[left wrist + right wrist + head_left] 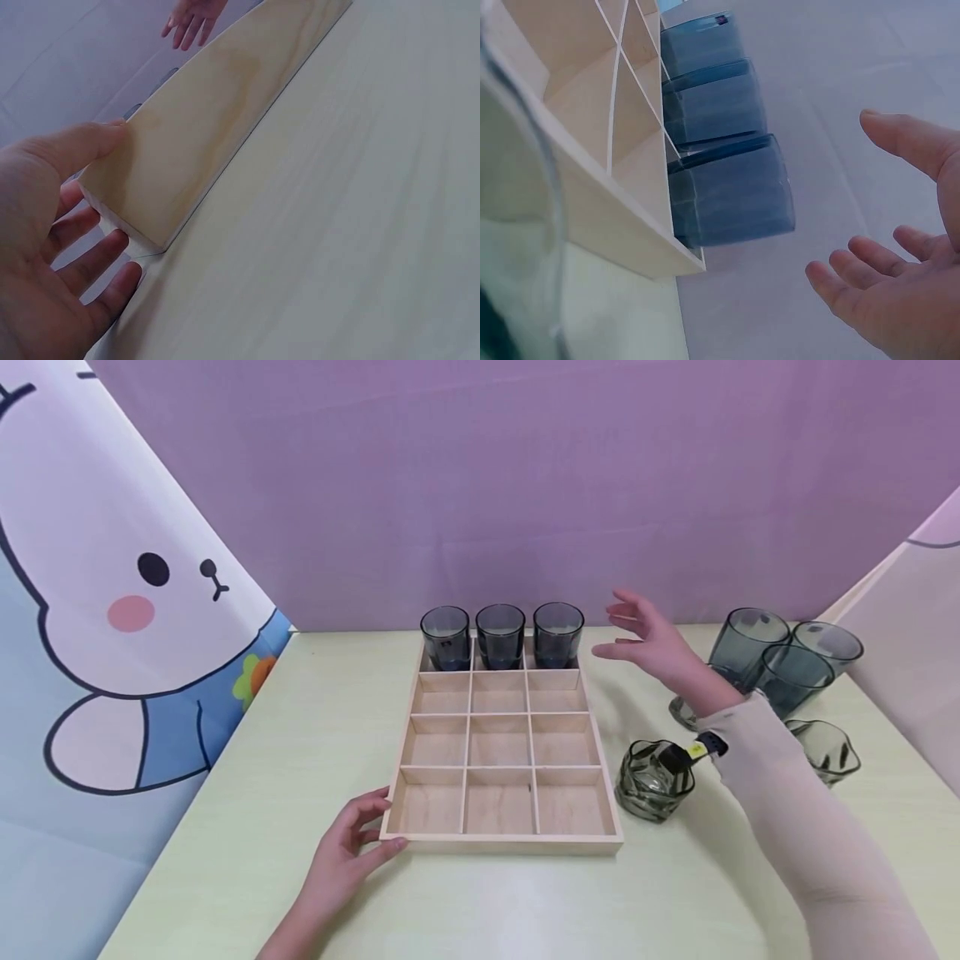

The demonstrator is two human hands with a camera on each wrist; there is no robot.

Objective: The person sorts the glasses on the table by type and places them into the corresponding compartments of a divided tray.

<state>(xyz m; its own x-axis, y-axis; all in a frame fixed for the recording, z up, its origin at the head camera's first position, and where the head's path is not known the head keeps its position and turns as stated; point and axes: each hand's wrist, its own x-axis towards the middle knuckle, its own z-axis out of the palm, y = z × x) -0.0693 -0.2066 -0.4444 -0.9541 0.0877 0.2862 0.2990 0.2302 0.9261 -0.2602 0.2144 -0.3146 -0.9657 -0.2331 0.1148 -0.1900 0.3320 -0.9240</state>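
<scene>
A divided wooden tray (501, 844) lies on the table, three dark blue-grey glasses (557, 637) standing in its back row. My left hand (336, 864) grips the near left corner; in the left wrist view that hand (45, 225) has its thumb on one face of the tray (202, 127) and its fingers around the corner. Empty, my right hand (656, 647) hovers right of the back row with fingers spread. The right wrist view shows this hand (907, 300) apart from the nearest glass (735, 195). The nine compartments in front hold nothing.
Right of the tray stands a wavy clear-grey glass (652, 785). Farther right are several tall blue-grey glasses (795, 677) and another wavy glass (828, 752), with one more partly behind my right forearm. A purple cloth (480, 485) hangs behind the table.
</scene>
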